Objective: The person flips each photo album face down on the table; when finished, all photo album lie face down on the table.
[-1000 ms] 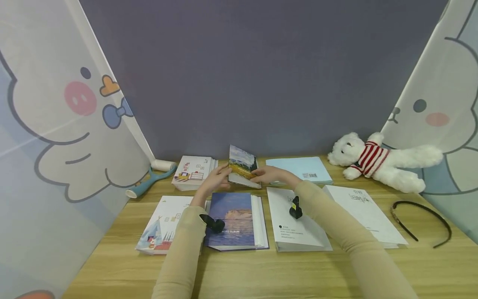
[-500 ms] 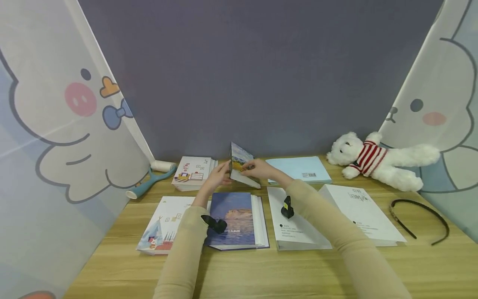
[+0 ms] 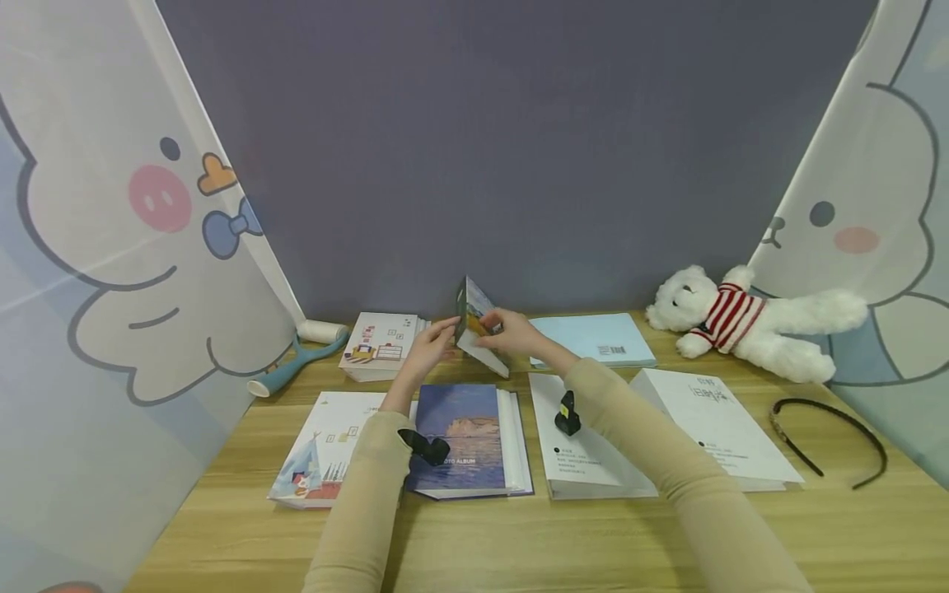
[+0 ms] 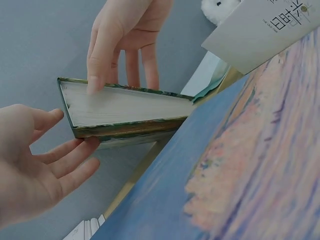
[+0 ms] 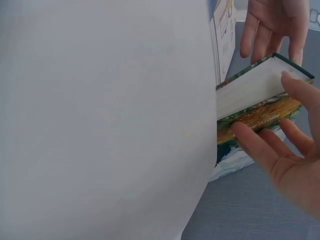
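Note:
A small thick photo album [image 3: 473, 311] with a painted landscape cover stands on edge at the back of the table. Its white page block [image 4: 125, 107] faces the person. My right hand [image 3: 519, 336] grips it, thumb on the page edges and fingers against the painted cover, as the right wrist view shows. On the other side, my left hand [image 4: 40, 170] has its fingers extended at the album's lower corner, its thumb apart from the spine. A blue photo album [image 3: 460, 436] lies below the left hand, partly covered by the left sleeve.
White illustrated books [image 3: 381, 339] lie at the left. A light blue book [image 3: 593, 336] and white books [image 3: 593, 445] lie at the right. Beyond them are a plush bear [image 3: 734, 321] and a headband [image 3: 830, 441]. A blue-handled roller [image 3: 296, 362] rests at the back left.
The small album has turned more upright and edge-on, its spine swinging toward the left hand. My right hand has shifted left from its right edge onto the cover; the left hand barely moved.

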Demonstrator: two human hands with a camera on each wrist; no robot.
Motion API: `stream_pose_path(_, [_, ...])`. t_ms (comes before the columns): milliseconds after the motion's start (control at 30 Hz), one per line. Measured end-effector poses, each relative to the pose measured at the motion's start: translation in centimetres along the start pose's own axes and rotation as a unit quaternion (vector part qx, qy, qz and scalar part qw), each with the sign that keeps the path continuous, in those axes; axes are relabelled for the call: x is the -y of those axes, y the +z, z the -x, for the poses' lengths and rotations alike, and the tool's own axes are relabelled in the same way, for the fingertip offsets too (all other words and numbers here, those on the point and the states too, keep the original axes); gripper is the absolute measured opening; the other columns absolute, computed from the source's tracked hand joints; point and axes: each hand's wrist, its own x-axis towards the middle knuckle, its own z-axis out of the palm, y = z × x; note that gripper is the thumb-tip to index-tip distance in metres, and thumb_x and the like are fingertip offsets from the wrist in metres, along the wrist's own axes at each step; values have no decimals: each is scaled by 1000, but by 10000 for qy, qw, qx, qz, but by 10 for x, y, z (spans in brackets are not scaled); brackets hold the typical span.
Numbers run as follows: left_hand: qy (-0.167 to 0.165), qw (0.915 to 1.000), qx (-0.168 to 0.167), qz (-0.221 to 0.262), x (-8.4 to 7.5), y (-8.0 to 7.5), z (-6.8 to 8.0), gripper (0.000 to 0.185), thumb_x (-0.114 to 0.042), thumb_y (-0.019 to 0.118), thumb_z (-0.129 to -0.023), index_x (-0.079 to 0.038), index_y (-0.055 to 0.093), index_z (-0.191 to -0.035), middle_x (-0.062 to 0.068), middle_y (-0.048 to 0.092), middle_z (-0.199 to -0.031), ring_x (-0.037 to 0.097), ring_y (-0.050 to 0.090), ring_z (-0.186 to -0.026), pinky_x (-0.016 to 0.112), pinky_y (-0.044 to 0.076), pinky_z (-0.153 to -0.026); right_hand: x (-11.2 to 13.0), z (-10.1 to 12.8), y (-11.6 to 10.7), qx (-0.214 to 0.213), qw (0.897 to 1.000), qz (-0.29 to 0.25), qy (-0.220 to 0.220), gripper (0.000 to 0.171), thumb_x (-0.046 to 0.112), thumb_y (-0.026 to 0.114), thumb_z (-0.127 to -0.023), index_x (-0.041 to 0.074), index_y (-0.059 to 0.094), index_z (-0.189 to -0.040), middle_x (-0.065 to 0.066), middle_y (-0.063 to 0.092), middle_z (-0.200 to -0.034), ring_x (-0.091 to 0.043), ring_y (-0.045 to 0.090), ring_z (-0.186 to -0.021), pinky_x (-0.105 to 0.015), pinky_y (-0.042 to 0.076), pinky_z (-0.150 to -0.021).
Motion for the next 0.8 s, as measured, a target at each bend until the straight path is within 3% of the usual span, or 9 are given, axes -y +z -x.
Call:
stream_pose_path(233, [3,9982,-29,595,-4,-4,1,49,-21,49,-99,-17,35,-146,17,38,-144,36,44,-129,47,43,-101,3,-4,2,-143,9992,-383,37,72,27,68,-87,6,29,-143,-20,53,-125,-30,67,-86,-37,58,-71])
stream_pose_path(367, [104,9967,-94,806,-5,-3,3,54,-20,50,-98,-16,29,-148,15,37,-146,34,42,-130,47,45,-100,4,-4,3,-229,9984,-484,-190,80,24,68,-87,15,19,-150,-21,54,-121,-32,67,-88,-45,57,-75])
stream_pose_path(533, [206,9950,-31,978,-5,-3,4,54,-19,48,-99,-14,26,-149,13,33,-149,33,37,-134,49,44,-100,4,-1,1,-123,9980,-483,-397,76,22,66,-89,26,22,-150,-23,56,-122,-34,64,-100,-44,57,-77])
stream_pose_path(800, [12,9965,234,799,-6,0,1,52,-27,42,-102,-9,26,-148,12,28,-151,31,34,-136,42,38,-107,-4,2,-4,-59,9984,-372,-432,70,20,67,-88,23,30,-148,-19,44,-139,-36,55,-118,-39,56,-83])
